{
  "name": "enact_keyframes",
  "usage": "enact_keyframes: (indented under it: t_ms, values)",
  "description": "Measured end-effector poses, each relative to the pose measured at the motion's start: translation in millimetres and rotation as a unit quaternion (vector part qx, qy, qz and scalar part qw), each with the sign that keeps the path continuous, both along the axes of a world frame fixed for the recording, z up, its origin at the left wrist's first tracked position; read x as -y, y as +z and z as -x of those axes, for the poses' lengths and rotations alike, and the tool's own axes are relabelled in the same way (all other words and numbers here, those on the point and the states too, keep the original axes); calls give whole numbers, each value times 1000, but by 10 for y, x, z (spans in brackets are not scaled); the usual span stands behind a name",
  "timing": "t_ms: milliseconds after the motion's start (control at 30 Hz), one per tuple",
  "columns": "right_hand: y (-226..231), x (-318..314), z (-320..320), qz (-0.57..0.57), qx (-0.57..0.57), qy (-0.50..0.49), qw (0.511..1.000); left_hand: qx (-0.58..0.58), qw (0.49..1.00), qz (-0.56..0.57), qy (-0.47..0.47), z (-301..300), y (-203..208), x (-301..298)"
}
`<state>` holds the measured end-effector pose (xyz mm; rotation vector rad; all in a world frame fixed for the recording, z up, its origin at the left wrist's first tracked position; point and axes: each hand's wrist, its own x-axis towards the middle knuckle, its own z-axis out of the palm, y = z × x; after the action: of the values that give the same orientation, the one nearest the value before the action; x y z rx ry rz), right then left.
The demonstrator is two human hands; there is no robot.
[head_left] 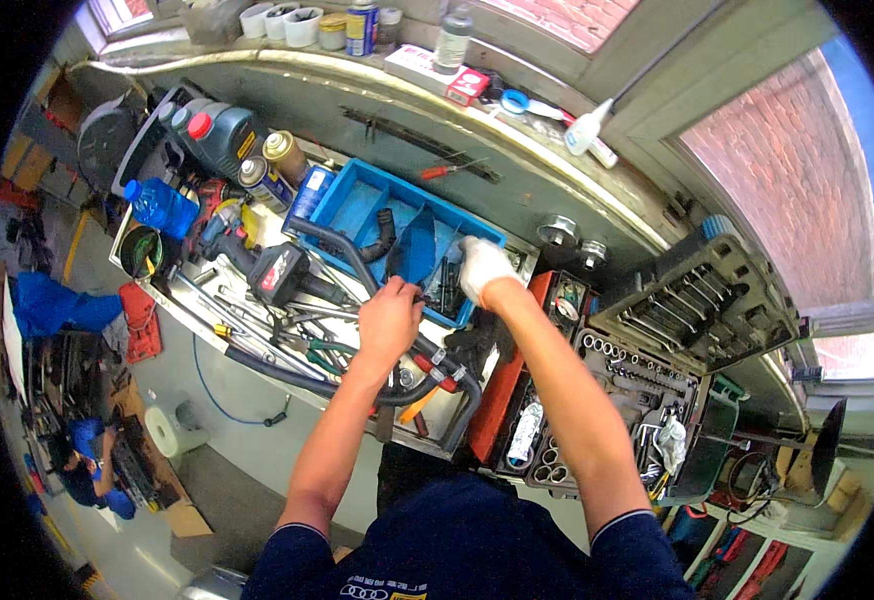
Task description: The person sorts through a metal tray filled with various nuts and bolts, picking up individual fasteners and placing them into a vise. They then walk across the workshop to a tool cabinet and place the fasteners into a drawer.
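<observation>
A blue divided bin (357,170) lies on the workbench, with dark small parts (445,285) in its right section and a black elbow hose (379,235) further left. My right hand (487,270), in a white glove, reaches over that right section; its fingertips are hidden from above. At the bin's front edge is my bare left hand (389,318), fingers curled together, with a small dark thing at the fingertips that I cannot make out. A long black hose (335,240) passes just left of this hand. Another black hose with red bands (435,372) lies in front of it.
To the left lie a cordless impact wrench (257,265), wrenches and pliers (329,350), spray cans (267,180) and a blue bottle (162,207). A red toolbox (505,395) and an opened socket set (637,375) stand right. A person (97,465) works at the far lower left.
</observation>
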<state>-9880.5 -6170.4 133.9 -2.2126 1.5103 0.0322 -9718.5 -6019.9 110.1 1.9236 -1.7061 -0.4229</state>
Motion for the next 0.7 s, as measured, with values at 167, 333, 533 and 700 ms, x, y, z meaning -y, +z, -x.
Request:
enact_keyframes:
  t_ms: [167,333,533,700]
  values:
    - [-252,375,-343,-97,-258,118,954,-69,996,52,29,-16,59,-83]
    - [-191,354,-468,-104,-292,132,941,-101,988,112,42,112,-205,-34]
    - [-98,457,-481,-142,-330,233,904,-20,994,99,28,261,-247,65]
    - [78,433,-455,-155,-314,251,903,81,996,-7,-46,412,-262,149]
